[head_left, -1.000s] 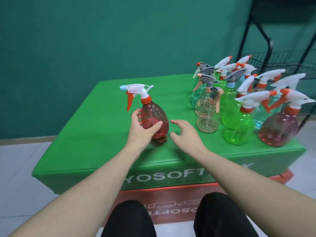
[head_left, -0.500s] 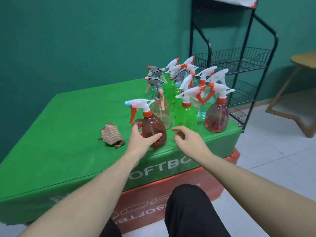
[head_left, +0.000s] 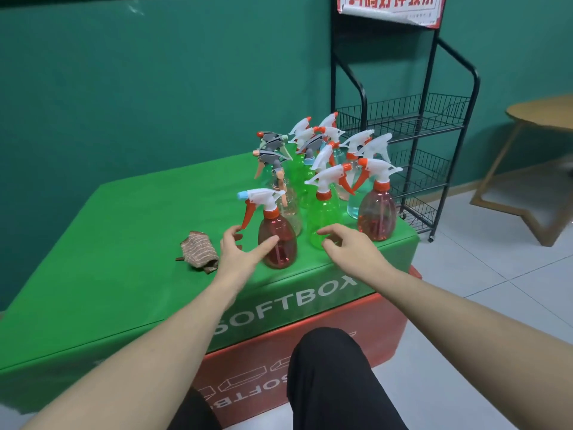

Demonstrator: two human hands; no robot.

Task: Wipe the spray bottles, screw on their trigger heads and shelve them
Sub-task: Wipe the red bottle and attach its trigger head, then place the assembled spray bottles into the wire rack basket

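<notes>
Red spray bottle [head_left: 278, 240] stands upright near the tabletop [head_left: 124, 243] front edge, trigger head on. Left hand [head_left: 238, 252] has fingers spread, thumb touching the bottle's side; right hand [head_left: 347, 248] hovers with relaxed fingers, holding nothing. Probably best to take the cloth [head_left: 198, 250] just left and steady the bottle's body before wiping. Half a second earlier, the left hand cupped the bottle; it has loosened.

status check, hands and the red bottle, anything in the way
Left hand open beside red bottle, thumb at its side. Right hand open, empty. Green bottle close behind; cloth left.
</notes>
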